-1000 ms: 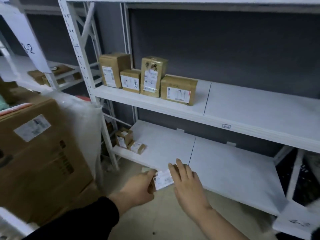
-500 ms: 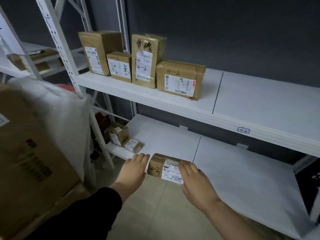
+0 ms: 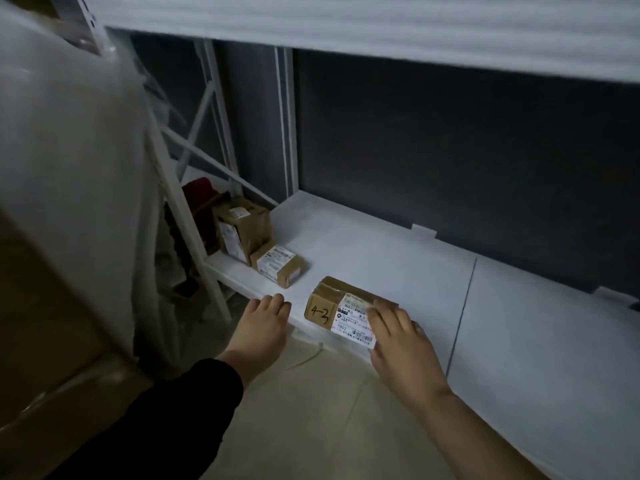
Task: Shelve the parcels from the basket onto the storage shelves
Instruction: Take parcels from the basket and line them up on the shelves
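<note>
At the far left we saw a large brown cardboard box (image 3: 41, 323) with a cloudy translucent plastic sheet (image 3: 69, 150) hanging over it. Just right of that stood a white metal shelf upright (image 3: 180, 209), and behind it a dark red object (image 3: 199, 195) that we could not identify. At the left end of the white lower shelf (image 3: 398, 258) sat a small upright brown cardboard box (image 3: 246, 230). Just in front of it was a flat little brown cardboard box (image 3: 280, 268). Both were labelled.

The left hand (image 3: 265, 323), reaching out of a black sleeve (image 3: 166, 417), was relaxed, its fingers nearly straight, and it held nothing. Its fingertips lay at the shelf's front edge, near the task's parcel but apart from it. To the right of that hand, the brown taped cardboard parcel (image 3: 329, 303) lay flat on the lower shelf, close to the front edge. It bore a handwritten number on its end and a white label. The right hand (image 3: 403, 344) covered the parcel's right end, its fingers spread almost straight over the label and touching it; we could not see the thumb. Behind ran a dark grey back panel (image 3: 467, 150), and a white upper shelf (image 3: 346, 26) crossed overhead.
</note>
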